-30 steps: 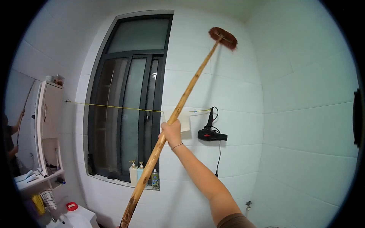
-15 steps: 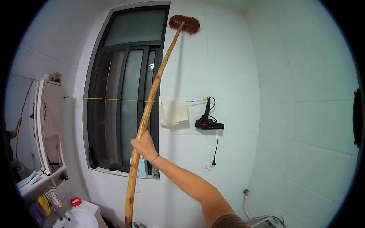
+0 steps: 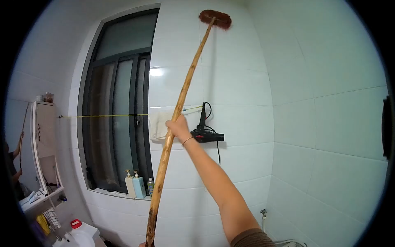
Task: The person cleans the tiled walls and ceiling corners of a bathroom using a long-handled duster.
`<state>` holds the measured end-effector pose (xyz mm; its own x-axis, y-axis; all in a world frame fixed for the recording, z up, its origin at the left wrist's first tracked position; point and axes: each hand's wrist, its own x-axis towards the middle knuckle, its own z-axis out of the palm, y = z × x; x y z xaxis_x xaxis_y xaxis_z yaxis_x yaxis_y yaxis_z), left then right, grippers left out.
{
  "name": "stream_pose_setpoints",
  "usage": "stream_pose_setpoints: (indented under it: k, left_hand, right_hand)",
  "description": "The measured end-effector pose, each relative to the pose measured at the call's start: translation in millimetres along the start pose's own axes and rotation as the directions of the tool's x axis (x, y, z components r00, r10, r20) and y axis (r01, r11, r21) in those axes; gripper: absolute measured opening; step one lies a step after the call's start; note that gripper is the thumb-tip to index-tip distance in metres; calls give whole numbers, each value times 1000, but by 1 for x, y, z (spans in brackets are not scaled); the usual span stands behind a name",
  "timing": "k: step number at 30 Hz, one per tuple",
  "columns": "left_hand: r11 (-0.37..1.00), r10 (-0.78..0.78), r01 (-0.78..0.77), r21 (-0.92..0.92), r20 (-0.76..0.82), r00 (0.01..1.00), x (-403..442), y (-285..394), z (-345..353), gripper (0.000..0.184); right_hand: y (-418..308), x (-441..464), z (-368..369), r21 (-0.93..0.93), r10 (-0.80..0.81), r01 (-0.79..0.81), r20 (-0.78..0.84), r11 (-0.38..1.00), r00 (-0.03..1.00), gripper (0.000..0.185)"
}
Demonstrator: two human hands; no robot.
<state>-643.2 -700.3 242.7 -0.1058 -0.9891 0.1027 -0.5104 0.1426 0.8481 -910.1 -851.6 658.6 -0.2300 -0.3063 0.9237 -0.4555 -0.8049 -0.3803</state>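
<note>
My right hand (image 3: pixel 179 126) is wrapped round the middle of a long wooden pole (image 3: pixel 187 84), with a bracelet on the wrist. The pole slants up to a reddish-brown bristle brush head (image 3: pixel 215 19), which is against or close to the white tiled wall high up. At the bottom edge, a sliver of my left hand (image 3: pixel 142 244) shows beside the pole's lower end; its fingers are mostly hidden. In the mirror (image 3: pixel 17 140), two hands grip the reflected pole. Just behind my right hand are a pale cloth (image 3: pixel 158 124) and a black hair dryer (image 3: pixel 207 136).
A dark-framed window (image 3: pixel 119 103) stands at the left, with several bottles (image 3: pixel 139 187) on its sill. A yellow cord (image 3: pixel 98 116) crosses it. Further left are a cabinet (image 3: pixel 44 131) and a sink (image 3: pixel 82 238) with a red item (image 3: pixel 75 223). A tap (image 3: pixel 263 213) is low right.
The brush head swung left across the wall, then back right to above the hair dryer. My right hand moved with the pole, and the view shifted. A bit of my left hand now shows.
</note>
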Motion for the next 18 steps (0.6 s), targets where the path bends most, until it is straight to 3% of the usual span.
stream_pose_setpoints:
  k: [1,3,4,5,8,9,10,13,14,15,17,18]
  left_hand:
    - [1000,-6,6,1,-2,1000,4,10,11,28]
    - [969,140,-142,-203,-25,990,10,31,27,16]
    - [944,250,-257,-205,-60,966,12,43,30,14]
    - [948,238,-245,-204,-59,969,13,60,27,14]
    - [963,97,-74,-260,77,992,15,80,20,14]
    - [961,163,-153,-229,25,986,23,71,17,14]
    - [952,233,-233,-197,-26,972,26,63,17,14]
    - [937,198,-195,-290,-17,980,22,43,21,13]
    - [961,260,-262,-91,-38,965,17,40,17,15]
    - [959,262,-265,-99,-41,964,7,36,16,15]
    - [982,101,-101,-160,-8,995,-12,35,12,18]
    - [986,112,-122,-112,-91,990,-17,20,15,20]
  right_hand:
    - [3,10,-16,50,11,-11,7,999,1000,17]
    - [7,26,-52,86,74,-79,63,993,995,24]
    - [11,32,-64,112,132,-146,119,983,984,31]
    - [19,38,-70,109,59,-57,-11,992,998,25]
    - [9,33,-102,221,197,-197,22,955,980,19]
    - [0,26,-109,267,253,-251,27,931,967,17]
    - [9,25,-111,235,205,-194,-22,952,979,16]
    - [23,14,-105,211,197,-184,-41,960,980,17]
    - [20,7,-104,206,212,-202,-25,957,977,18]
    - [21,-2,-101,201,206,-198,-20,959,978,18]
    - [24,-17,-89,167,129,-109,-114,980,985,18]
    - [20,-28,-81,168,119,-100,-108,981,987,18]
